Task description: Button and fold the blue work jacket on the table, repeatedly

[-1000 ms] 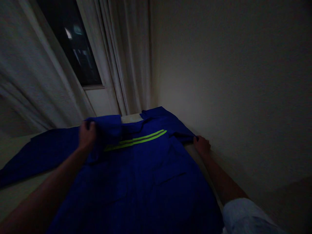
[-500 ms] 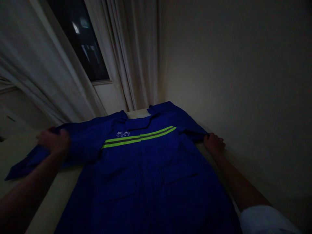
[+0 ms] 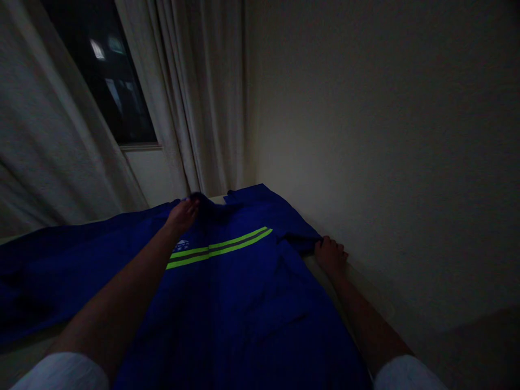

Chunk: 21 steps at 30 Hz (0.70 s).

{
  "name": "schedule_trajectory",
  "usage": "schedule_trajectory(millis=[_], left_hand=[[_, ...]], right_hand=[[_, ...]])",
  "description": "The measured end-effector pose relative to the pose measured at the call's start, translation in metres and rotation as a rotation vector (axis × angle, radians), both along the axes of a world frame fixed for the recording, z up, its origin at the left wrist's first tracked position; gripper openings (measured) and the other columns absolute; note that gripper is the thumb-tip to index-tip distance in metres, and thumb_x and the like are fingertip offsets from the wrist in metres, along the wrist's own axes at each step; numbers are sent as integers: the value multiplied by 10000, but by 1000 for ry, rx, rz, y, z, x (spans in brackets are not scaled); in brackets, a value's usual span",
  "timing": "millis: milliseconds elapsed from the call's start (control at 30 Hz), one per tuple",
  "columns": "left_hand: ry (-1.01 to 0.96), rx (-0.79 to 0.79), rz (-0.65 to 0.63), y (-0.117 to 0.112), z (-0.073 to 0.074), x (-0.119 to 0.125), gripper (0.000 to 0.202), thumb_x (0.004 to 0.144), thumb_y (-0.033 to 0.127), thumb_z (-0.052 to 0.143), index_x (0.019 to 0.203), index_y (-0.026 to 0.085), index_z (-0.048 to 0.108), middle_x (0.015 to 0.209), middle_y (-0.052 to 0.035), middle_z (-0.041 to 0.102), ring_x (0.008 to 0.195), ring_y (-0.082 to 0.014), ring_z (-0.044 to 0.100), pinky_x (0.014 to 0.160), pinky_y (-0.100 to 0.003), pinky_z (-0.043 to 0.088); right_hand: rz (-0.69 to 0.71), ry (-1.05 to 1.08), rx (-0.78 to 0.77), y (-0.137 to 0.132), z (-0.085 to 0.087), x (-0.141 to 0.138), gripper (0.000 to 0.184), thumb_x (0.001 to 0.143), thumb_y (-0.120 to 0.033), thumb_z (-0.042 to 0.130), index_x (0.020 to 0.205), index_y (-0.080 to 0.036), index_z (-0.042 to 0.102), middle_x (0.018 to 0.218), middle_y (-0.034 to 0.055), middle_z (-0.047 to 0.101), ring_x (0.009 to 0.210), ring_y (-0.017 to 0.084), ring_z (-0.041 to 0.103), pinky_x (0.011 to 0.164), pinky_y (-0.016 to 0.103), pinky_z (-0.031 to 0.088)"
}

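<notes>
A blue work jacket [image 3: 244, 292] lies spread front up, with a yellow-green reflective stripe across the chest and a small white logo partly behind my left forearm. My left hand [image 3: 182, 215] is at the collar on the left side, its fingers closed on the collar edge, which stands slightly raised there. My right hand [image 3: 332, 255] grips the end of the sleeve on the right, beside the wall. The other sleeve [image 3: 81, 254] stretches out flat to the left, past my left forearm.
A pale surface [image 3: 24, 355] shows under the jacket at the lower left. Light curtains [image 3: 215, 108] hang behind it around a dark window [image 3: 122, 97]. A plain wall [image 3: 365, 135] rises close along the right side.
My left hand has left the left sleeve and moved right to the collar, which is now lifted a little. My right hand stays on the right sleeve end. The view has shifted slightly.
</notes>
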<state>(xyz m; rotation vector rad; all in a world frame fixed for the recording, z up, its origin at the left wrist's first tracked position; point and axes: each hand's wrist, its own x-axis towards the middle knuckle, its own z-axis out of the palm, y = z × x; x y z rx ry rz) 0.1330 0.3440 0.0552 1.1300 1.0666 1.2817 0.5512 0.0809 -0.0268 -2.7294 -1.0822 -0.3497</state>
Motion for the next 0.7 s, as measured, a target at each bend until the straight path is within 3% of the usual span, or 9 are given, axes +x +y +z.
schedule_trajectory(millis=[100, 233, 333, 433, 567, 700], left_hand=[[136, 62, -51, 0, 0, -4, 403, 920, 408, 668, 1279, 252, 572, 1241, -102, 716, 1044, -184, 707, 885, -364, 567], [629, -19, -123, -27, -40, -8, 267, 719, 378, 807, 823, 166, 682, 807, -92, 734, 947, -313, 719, 828, -394, 542], [688, -45, -156, -43, -67, 1, 216, 655, 330, 809, 622, 193, 645, 617, -59, 669, 952, -352, 715, 838, -399, 526], [641, -37, -221, -47, -75, 16, 194, 693, 364, 771, 744, 185, 720, 737, -68, 749, 940, -310, 729, 822, -376, 544], [520, 16, -325, -51, -81, 24, 459, 709, 427, 779, 1073, 148, 751, 1055, -131, 800, 975, -282, 743, 867, -396, 577], [580, 243, -345, -65, -90, 20, 511, 728, 480, 782, 1123, 161, 732, 1194, -149, 770, 1119, -295, 715, 1020, -412, 537]], right_hand=[[-2, 1, -4, 1, -1, 1, 389, 1032, -361, 400, 1202, -118, 650, 1193, 230, 697, 1155, 383, 600, 905, 493, 477], [-12, -22, 18, 2, -3, 1, 388, 1028, -358, 404, 1191, -115, 659, 1194, 239, 695, 1154, 388, 594, 902, 494, 474], [-6, -14, 12, 2, -2, -1, 381, 1025, -346, 410, 1191, -111, 661, 1191, 244, 692, 1164, 390, 588, 911, 496, 466], [3, -10, 10, 1, 1, -3, 384, 1030, -341, 406, 1204, -103, 653, 1199, 240, 687, 1182, 390, 585, 922, 493, 462], [-8, 1, 5, 1, 2, -3, 382, 1035, -347, 404, 1205, -108, 649, 1205, 226, 688, 1185, 386, 587, 928, 490, 467], [-6, -12, 5, 2, -1, 1, 393, 1032, -352, 404, 1212, -101, 647, 1208, 226, 688, 1180, 394, 585, 922, 506, 478]])
